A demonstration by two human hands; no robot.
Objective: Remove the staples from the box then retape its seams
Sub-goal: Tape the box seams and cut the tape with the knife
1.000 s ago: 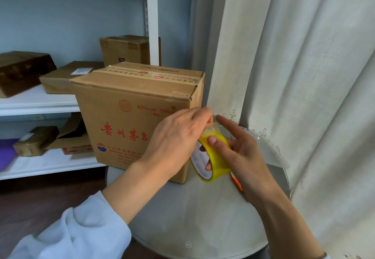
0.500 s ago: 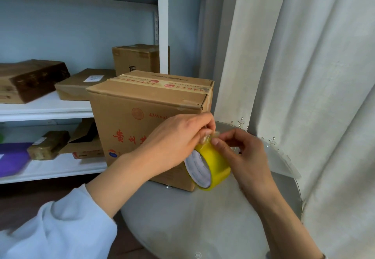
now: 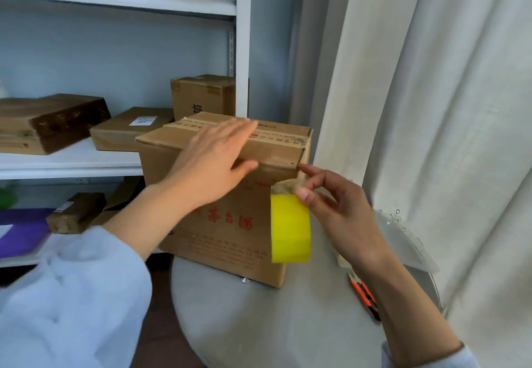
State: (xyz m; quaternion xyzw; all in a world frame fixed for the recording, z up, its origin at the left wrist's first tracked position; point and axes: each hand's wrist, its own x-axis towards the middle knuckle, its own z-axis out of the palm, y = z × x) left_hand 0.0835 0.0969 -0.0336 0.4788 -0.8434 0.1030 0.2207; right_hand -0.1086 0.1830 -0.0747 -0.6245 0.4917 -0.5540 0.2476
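Note:
A brown cardboard box with red printed characters stands on a round grey table. My left hand lies flat with straight fingers over the box's top front edge, thumb against the front face. A yellow roll of tape hangs in front of the box's right front corner. My right hand pinches the free end of the tape between thumb and forefinger, just below the box's top right corner.
White shelves at the left hold several other cardboard boxes and a purple sheet. An orange-and-black cutter lies on the table at the right, beside a clear plastic sheet. A pale curtain hangs right.
My left hand let go of the tape roll and moved up onto the box's top edge. The roll now hangs from the tape end in my right hand. The view moved closer.

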